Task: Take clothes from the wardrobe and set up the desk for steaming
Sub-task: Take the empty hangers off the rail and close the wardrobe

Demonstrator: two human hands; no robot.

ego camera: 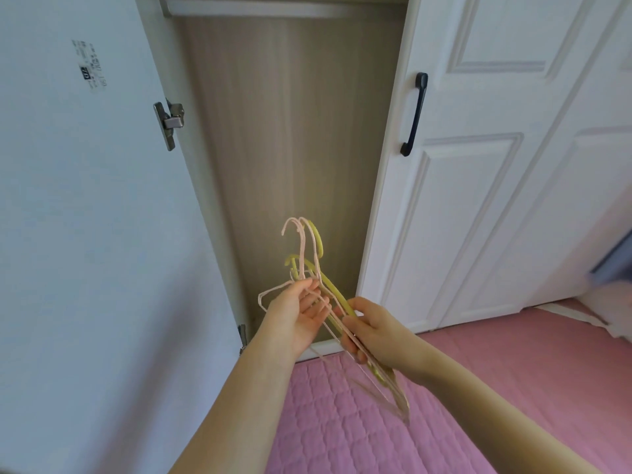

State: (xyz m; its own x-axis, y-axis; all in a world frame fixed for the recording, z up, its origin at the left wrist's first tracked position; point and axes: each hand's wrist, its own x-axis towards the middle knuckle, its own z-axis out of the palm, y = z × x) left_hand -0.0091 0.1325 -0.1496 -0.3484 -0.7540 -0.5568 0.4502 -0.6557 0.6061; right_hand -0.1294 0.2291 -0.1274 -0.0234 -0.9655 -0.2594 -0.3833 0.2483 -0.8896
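Note:
A bundle of bare clothes hangers (312,254), pale pink and yellow-green, is held in front of the open wardrobe (287,131). My right hand (372,328) grips the bundle along one sloping arm. My left hand (297,313) is palm up, with its thumb and fingertips pinching a pink hanger just below the hooks. The hooks point up toward the wardrobe's wood-grain back panel. No clothes show inside the visible part of the wardrobe.
The left wardrobe door (85,200) stands open with a metal hinge (169,123). A closed white panelled door (478,165) with a dark handle (415,114) is on the right. A pink quilted cover (478,388) lies below my arms.

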